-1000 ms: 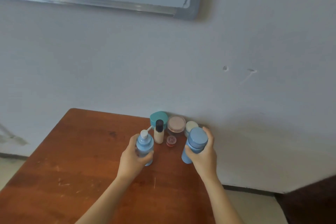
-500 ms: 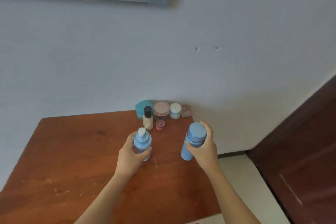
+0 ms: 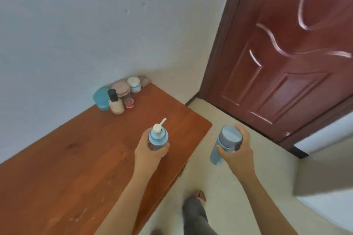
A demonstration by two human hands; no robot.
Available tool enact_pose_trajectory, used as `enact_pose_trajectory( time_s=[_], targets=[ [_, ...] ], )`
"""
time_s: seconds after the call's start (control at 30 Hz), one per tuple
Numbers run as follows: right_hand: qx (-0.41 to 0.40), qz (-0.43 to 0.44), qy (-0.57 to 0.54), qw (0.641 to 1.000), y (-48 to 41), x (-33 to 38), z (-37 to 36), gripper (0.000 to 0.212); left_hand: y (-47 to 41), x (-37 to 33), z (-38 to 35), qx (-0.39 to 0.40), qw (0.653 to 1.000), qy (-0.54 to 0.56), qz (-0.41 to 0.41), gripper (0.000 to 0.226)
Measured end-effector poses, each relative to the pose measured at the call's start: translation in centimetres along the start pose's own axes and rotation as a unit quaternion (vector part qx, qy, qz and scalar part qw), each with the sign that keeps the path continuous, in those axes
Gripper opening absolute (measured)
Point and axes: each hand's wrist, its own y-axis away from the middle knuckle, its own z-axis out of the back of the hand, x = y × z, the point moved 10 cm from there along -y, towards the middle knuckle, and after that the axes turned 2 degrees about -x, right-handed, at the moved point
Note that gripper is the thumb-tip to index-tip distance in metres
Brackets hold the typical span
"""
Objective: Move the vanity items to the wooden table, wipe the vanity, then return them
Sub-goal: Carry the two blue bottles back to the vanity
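The left hand [image 3: 150,151] curls its fingers [image 3: 144,136] round the pump bottle [image 3: 158,138], upright above the desk [image 3: 76,158] near its right edge. The right hand [image 3: 239,151] grips the capped bottle [image 3: 228,140] past that edge, over open floor [image 3: 257,183]. Jars [image 3: 122,90] cluster at the desk's far corner against the wall [image 3: 76,34], well apart from both hands.

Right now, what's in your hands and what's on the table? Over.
Left hand grips pump bottle over table. Right hand grips capped blue bottle over floor. Small jars grouped on table by wall. Nothing blocking hands.
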Motion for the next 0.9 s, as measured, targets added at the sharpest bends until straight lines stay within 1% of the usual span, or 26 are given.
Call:
enact_pose_trajectory(
  time_s=[0.1, 0.2, 0.23, 0.33, 0.47, 0.57, 0.8, 0.9],
  targets=[
    [-0.088, -0.042, 0.022, 0.995, 4.7, -2.1, 6.0, 0.077, 1.8, -0.6, -4.4, 0.096, 0.995, -0.029, -0.013, 0.056],
    [-0.167, -0.071, 0.026, 0.983, 7.9, -3.4, 11.4, 0.078, 3.8, -0.9, -9.5, 0.201, 0.976, -0.086, -0.007, 0.050],
    [-0.185, -0.081, 0.027, 0.979, 8.8, -3.6, 12.9, 0.077, 4.7, -1.4, -10.8, 0.218, 0.972, -0.083, -0.020, 0.049],
    [-0.230, -0.102, 0.014, 0.968, 11.6, -4.5, 17.0, 0.076, 7.8, -4.2, -13.9, 0.235, 0.967, -0.048, -0.083, 0.046],
    [-0.284, -0.139, -0.003, 0.949, 16.6, -6.4, 22.9, 0.075, 13.3, -6.4, -19.7, 0.306, 0.943, -0.043, -0.126, 0.047],
    [-0.318, -0.163, -0.008, 0.934, 21.5, -8.7, 28.1, 0.073, 18.5, -6.8, -24.6, 0.355, 0.923, -0.046, -0.139, 0.049],
    [-0.388, -0.207, 0.001, 0.898, 33.4, -15.0, 41.6, 0.073, 34.6, -6.5, -36.2, 0.460, 0.876, -0.035, -0.142, 0.048],
    [-0.418, -0.211, 0.015, 0.884, 37.1, -16.1, 46.7, 0.072, 41.1, -6.8, -41.1, 0.510, 0.846, -0.029, -0.155, 0.047]
  ],
)
